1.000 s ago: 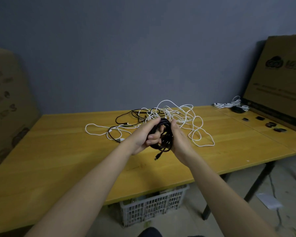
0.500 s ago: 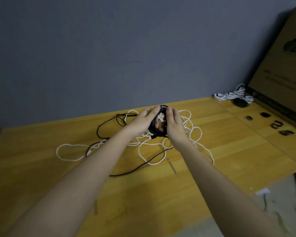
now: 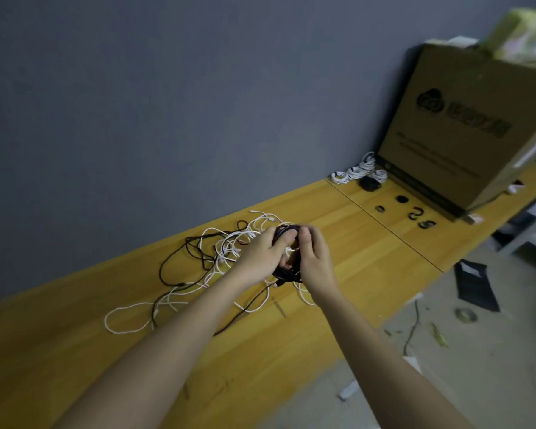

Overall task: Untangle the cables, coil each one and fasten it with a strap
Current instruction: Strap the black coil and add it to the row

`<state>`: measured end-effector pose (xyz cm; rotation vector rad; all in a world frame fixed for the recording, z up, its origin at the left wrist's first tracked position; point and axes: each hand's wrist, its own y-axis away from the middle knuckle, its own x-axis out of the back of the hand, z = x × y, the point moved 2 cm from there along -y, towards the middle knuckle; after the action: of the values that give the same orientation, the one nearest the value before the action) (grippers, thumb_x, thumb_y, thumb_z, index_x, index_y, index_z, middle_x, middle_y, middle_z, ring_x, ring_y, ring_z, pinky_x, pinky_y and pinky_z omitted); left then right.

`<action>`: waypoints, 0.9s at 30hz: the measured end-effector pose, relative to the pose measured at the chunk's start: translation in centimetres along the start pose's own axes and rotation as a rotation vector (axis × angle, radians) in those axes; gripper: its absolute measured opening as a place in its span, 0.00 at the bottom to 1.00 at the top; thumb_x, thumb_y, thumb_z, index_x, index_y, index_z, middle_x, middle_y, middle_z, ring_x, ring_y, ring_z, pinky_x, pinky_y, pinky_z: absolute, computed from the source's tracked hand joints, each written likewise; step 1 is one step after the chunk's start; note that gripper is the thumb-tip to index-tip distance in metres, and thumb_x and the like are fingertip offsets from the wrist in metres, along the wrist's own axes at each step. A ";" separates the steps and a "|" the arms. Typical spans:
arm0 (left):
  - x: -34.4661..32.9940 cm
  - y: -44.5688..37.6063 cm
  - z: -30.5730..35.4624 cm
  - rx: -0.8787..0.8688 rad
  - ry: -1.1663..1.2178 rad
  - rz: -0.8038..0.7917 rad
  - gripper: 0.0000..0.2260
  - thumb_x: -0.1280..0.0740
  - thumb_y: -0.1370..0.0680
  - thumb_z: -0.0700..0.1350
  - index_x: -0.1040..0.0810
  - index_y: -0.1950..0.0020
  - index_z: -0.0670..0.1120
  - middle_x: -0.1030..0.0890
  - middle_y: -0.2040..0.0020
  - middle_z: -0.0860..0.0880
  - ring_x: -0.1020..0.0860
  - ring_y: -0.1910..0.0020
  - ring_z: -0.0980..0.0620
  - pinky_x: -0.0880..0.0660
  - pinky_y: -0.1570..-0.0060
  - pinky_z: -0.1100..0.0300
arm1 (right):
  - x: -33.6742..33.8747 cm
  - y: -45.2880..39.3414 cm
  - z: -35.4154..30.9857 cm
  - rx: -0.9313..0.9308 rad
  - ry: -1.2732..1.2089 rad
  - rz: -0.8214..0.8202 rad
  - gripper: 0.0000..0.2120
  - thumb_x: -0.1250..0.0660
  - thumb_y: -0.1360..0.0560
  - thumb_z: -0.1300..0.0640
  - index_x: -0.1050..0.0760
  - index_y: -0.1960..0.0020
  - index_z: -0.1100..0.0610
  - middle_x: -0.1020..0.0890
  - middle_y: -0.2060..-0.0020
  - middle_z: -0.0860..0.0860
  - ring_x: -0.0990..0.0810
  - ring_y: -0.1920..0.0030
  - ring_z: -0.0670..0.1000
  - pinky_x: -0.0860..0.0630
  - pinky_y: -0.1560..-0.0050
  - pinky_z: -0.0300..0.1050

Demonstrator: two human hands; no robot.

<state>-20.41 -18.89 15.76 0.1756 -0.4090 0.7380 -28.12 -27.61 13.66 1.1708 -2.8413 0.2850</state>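
A coiled black cable (image 3: 287,272) is held above the wooden table (image 3: 75,342) by both hands. My left hand (image 3: 262,253) grips the coil from the left, fingers curled over its top. My right hand (image 3: 314,258) grips it from the right, thumb on the upper loop. A short black end with a plug hangs below the coil. Under and behind the hands lies a tangle of white cables (image 3: 229,243) mixed with a loose black cable (image 3: 180,258). Several black straps (image 3: 415,215) lie on the table at the right.
Coiled white cables (image 3: 358,171) and a black coil (image 3: 369,183) sit at the back right beside a large cardboard box (image 3: 464,125). A seam (image 3: 384,227) divides the table in two. The floor at the right holds a black pad (image 3: 475,286) and scraps.
The view has swung right and tilted, so the box and floor show more. Both hands keep hold of the black coil, which has turned a little in them.
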 end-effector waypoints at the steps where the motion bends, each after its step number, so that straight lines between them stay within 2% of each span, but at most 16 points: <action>1: -0.4 0.0 0.2 -0.010 -0.011 0.009 0.12 0.42 0.18 0.53 0.27 0.53 0.46 0.26 0.72 0.52 0.26 0.71 0.55 0.30 0.63 0.61 | 0.6 0.3 0.3 -0.026 -0.039 0.024 0.10 0.46 0.17 0.55 0.25 0.45 0.54 0.20 0.54 0.47 0.22 0.55 0.42 0.26 0.52 0.39; 3: -1.6 -0.3 0.6 -0.019 0.017 0.026 0.12 0.42 0.18 0.52 0.28 0.57 0.48 0.27 0.73 0.52 0.24 0.70 0.52 0.29 0.62 0.59 | 2.0 0.7 0.7 -0.076 -0.100 0.045 0.13 0.46 0.17 0.53 0.24 0.43 0.54 0.18 0.49 0.50 0.20 0.48 0.47 0.24 0.47 0.41; 5: -3.0 -0.8 0.7 -0.012 0.026 0.020 0.14 0.43 0.18 0.53 0.29 0.57 0.46 0.27 0.73 0.52 0.23 0.68 0.50 0.28 0.61 0.57 | 3.4 0.9 1.1 -0.144 -0.156 -0.005 0.16 0.48 0.17 0.47 0.24 0.40 0.50 0.18 0.47 0.50 0.19 0.46 0.51 0.22 0.46 0.47; 8: -5.7 -2.1 1.2 -0.020 0.004 0.019 0.15 0.44 0.18 0.53 0.28 0.54 0.44 0.26 0.72 0.52 0.25 0.70 0.53 0.29 0.63 0.59 | 6.0 0.4 1.9 -0.213 -0.181 -0.102 0.14 0.50 0.18 0.44 0.29 0.39 0.43 0.20 0.47 0.50 0.18 0.48 0.52 0.18 0.59 0.50; 9: -6.8 -2.6 1.4 -0.023 -0.003 0.017 0.14 0.44 0.18 0.54 0.27 0.53 0.44 0.26 0.71 0.51 0.25 0.70 0.53 0.29 0.63 0.58 | 7.0 -0.1 2.4 -0.217 -0.164 -0.125 0.14 0.50 0.18 0.43 0.30 0.38 0.43 0.20 0.48 0.52 0.18 0.49 0.54 0.18 0.61 0.53; 11: -9.2 -3.9 1.8 -0.009 -0.035 0.013 0.16 0.44 0.18 0.54 0.27 0.50 0.43 0.24 0.70 0.51 0.24 0.69 0.53 0.29 0.63 0.59 | 9.3 -1.4 3.4 -0.183 -0.098 -0.137 0.15 0.49 0.18 0.43 0.31 0.37 0.45 0.22 0.54 0.54 0.19 0.54 0.55 0.19 0.58 0.59; 13: -12.1 -5.7 2.4 0.007 -0.062 0.014 0.17 0.45 0.18 0.55 0.26 0.50 0.43 0.24 0.67 0.51 0.25 0.67 0.52 0.30 0.63 0.58 | 11.8 -3.2 5.0 -0.124 -0.024 -0.076 0.14 0.49 0.17 0.47 0.31 0.37 0.50 0.26 0.63 0.51 0.25 0.63 0.49 0.22 0.61 0.53; 15: -15.2 -8.1 3.1 0.009 -0.097 0.013 0.16 0.45 0.18 0.56 0.27 0.51 0.45 0.24 0.64 0.51 0.25 0.63 0.51 0.31 0.61 0.56 | 14.8 -5.3 6.8 -0.099 0.034 -0.008 0.15 0.48 0.17 0.48 0.30 0.36 0.53 0.27 0.64 0.49 0.29 0.66 0.43 0.29 0.65 0.42; 16: -16.9 -9.2 3.6 0.015 -0.117 0.002 0.15 0.46 0.18 0.56 0.28 0.50 0.46 0.24 0.61 0.51 0.25 0.61 0.50 0.31 0.60 0.55 | 16.5 -6.5 7.6 -0.102 0.058 0.011 0.17 0.48 0.18 0.46 0.31 0.35 0.53 0.26 0.61 0.48 0.29 0.65 0.42 0.31 0.63 0.39; 18: -20.5 -11.7 4.4 0.039 -0.154 -0.055 0.17 0.47 0.18 0.58 0.29 0.42 0.46 0.23 0.51 0.50 0.24 0.52 0.49 0.31 0.57 0.55 | 20.1 -9.0 9.1 -0.107 0.121 0.013 0.20 0.47 0.18 0.44 0.32 0.32 0.53 0.25 0.53 0.47 0.28 0.58 0.43 0.33 0.59 0.37; 20: -24.0 -13.7 4.9 0.077 -0.177 -0.119 0.24 0.49 0.19 0.61 0.33 0.33 0.44 0.24 0.43 0.47 0.25 0.44 0.47 0.30 0.53 0.55 | 23.8 -11.2 10.1 -0.122 0.175 0.000 0.15 0.47 0.18 0.47 0.32 0.35 0.50 0.25 0.50 0.42 0.26 0.54 0.37 0.32 0.56 0.32; 21: -25.5 -14.6 5.0 0.091 -0.185 -0.142 0.26 0.50 0.19 0.62 0.34 0.32 0.44 0.25 0.41 0.46 0.25 0.44 0.46 0.28 0.52 0.54 | 25.4 -12.1 10.3 -0.112 0.196 -0.021 0.10 0.46 0.18 0.49 0.33 0.38 0.47 0.25 0.51 0.38 0.26 0.54 0.33 0.32 0.57 0.29; 24: -28.8 -16.9 5.7 0.141 -0.218 -0.201 0.26 0.52 0.20 0.63 0.37 0.32 0.45 0.23 0.46 0.46 0.22 0.54 0.48 0.24 0.59 0.50 | 29.0 -14.6 11.2 -0.097 0.245 -0.059 0.06 0.46 0.17 0.51 0.35 0.41 0.46 0.27 0.53 0.34 0.27 0.56 0.26 0.32 0.58 0.24; 25: -29.5 -17.6 6.0 0.156 -0.220 -0.211 0.25 0.52 0.19 0.62 0.37 0.34 0.45 0.21 0.49 0.46 0.21 0.59 0.49 0.23 0.62 0.49 | 29.8 -15.3 11.6 -0.101 0.245 -0.063 0.06 0.46 0.17 0.51 0.34 0.41 0.47 0.26 0.55 0.35 0.27 0.57 0.27 0.32 0.58 0.26; 27: -30.5 -19.1 6.5 0.142 -0.254 -0.199 0.20 0.51 0.18 0.60 0.36 0.39 0.45 0.21 0.55 0.45 0.20 0.66 0.49 0.21 0.64 0.46 | 30.5 -16.7 12.6 -0.122 0.225 -0.057 0.08 0.46 0.18 0.49 0.32 0.41 0.48 0.24 0.62 0.43 0.25 0.66 0.36 0.31 0.64 0.33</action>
<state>-29.60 -53.56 8.50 0.4407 -0.5722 0.5497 -37.87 -62.74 7.46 1.1169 -2.5886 0.2211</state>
